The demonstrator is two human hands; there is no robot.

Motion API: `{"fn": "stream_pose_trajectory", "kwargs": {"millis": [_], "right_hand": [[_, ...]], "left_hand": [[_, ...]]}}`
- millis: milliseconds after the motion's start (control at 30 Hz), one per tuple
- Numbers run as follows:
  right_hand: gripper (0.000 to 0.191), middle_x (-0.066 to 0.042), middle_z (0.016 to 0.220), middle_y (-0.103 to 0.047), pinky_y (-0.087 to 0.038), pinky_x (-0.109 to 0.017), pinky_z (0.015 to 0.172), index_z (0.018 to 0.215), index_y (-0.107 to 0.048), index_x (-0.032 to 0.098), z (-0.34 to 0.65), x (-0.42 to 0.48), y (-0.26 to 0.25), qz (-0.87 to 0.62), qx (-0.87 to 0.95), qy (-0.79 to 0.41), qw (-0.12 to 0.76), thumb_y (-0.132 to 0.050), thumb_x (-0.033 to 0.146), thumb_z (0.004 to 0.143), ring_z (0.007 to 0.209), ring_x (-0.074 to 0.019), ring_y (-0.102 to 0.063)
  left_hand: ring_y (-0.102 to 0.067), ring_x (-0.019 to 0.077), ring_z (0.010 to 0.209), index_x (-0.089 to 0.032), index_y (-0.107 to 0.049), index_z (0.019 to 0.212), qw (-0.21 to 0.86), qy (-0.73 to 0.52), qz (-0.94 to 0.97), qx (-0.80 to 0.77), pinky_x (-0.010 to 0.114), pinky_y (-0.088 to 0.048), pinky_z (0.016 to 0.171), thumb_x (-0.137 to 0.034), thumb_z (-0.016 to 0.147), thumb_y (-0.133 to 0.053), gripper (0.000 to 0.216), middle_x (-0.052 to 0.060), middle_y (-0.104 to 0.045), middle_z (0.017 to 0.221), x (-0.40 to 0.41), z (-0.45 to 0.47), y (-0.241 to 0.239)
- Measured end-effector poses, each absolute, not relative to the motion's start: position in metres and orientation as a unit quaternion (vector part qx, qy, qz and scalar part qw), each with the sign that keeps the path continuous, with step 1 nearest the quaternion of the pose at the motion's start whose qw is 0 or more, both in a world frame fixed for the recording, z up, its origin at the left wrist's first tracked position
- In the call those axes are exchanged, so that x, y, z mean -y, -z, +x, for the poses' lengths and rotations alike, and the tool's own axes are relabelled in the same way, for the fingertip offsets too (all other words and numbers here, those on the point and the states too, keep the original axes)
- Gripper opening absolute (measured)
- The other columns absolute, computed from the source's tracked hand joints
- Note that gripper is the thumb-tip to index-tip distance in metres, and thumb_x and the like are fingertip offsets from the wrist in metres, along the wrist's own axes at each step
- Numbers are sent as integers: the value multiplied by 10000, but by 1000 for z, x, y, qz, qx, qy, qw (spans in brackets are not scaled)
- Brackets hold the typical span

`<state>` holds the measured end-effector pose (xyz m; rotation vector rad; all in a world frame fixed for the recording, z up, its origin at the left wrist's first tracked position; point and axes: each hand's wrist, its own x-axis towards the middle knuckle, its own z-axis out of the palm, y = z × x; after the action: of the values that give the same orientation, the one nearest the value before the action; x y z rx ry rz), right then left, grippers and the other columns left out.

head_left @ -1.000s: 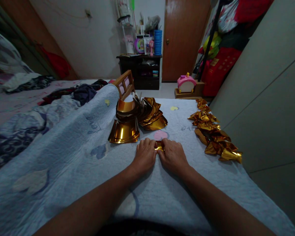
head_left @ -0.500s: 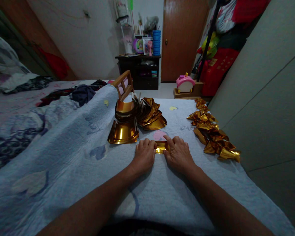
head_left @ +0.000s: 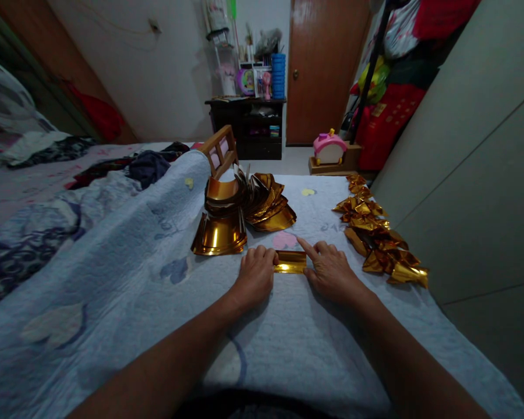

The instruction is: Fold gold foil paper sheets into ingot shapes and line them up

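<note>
A folded strip of gold foil paper lies flat on the pale blue quilt in front of me. My left hand rests curled on the strip's left end and pins it down. My right hand lies on the strip's right end, index finger stretched out along its far edge. Beyond my hands stands a stack of curled gold foil sheets. To the right a row of folded gold foil pieces runs along the quilt's edge.
A wooden headboard piece pokes up behind the foil stack. Clothes and bedding lie at the left. A grey wardrobe panel closes off the right. Farther off stand a dark cabinet, a pink toy and a brown door.
My right hand has slid to the right along the gold strip, away from my left hand, baring more of the strip between them. The left hand has stayed in place.
</note>
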<state>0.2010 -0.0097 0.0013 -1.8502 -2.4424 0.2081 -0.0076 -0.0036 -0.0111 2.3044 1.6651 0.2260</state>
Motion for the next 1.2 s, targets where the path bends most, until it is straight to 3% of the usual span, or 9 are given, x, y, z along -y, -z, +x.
{"fn": "stream_pose_trajectory", "kwargs": {"millis": [200,367,533,733,967,1067,1200], "right_hand": [[631,-149,1213,-587,-354,-394,888,1533,-402,161,208,6,2,-598,789,-108,91,-473,191,907,1041,-287,-512],[466,-139,1189,-586,-361,-388,929,1338,-567,147,203,-1,9,-595,776,-135,161,-534,390,942,1080,-285,-499],[270,-102,1122,-585,-358,-377,888,1078,-662,179,196,-5,14,-571,790,-140,173,-669,320,848,1051,-276,-490],[136,-89,1115,-607,-375,-370,906,955,-648,181,199,-5,13,-542,798,-169,204,-673,218,827,1032,-250,-495],[174,-93,1146,-633,-408,-382,970,812,-585,199,203,-6,12,-485,793,-239,280,-584,42,737,1104,-240,-531],[225,-76,1069,-657,-428,-385,953,787,-554,212,203,-6,8,-473,777,-274,312,-548,19,670,1050,-231,-572],[223,-45,961,-666,-450,-361,904,816,-561,219,203,-4,4,-479,742,-319,345,-534,63,659,958,-214,-595]], "left_hand": [[-471,270,1038,-224,-551,1028,146,-100,802,-570,406,-372,899,-108,933,-425,196,73,-579,1099,4,-8,10],[-495,260,1022,-207,-517,1037,145,-144,803,-560,404,-413,929,-71,892,-423,220,81,-582,1082,2,-7,14],[-512,257,1135,-156,-432,1250,162,-232,797,-534,430,-428,1046,-28,832,-429,437,128,-540,1186,0,-6,25],[-484,284,1229,-141,-289,1418,167,-265,791,-526,488,-396,1117,-127,823,-554,652,160,-480,1323,1,-8,29],[-540,276,1121,-168,-368,1410,221,-264,780,-523,462,-446,1040,-181,821,-642,649,112,-583,1196,-1,-10,19],[-552,268,1106,-186,-430,1381,238,-279,773,-518,439,-453,1012,-173,812,-668,617,94,-605,1164,-3,-11,15],[-539,269,1114,-201,-602,1167,229,-290,774,-514,416,-443,990,-182,806,-701,375,83,-617,1150,-3,-13,7]]}}
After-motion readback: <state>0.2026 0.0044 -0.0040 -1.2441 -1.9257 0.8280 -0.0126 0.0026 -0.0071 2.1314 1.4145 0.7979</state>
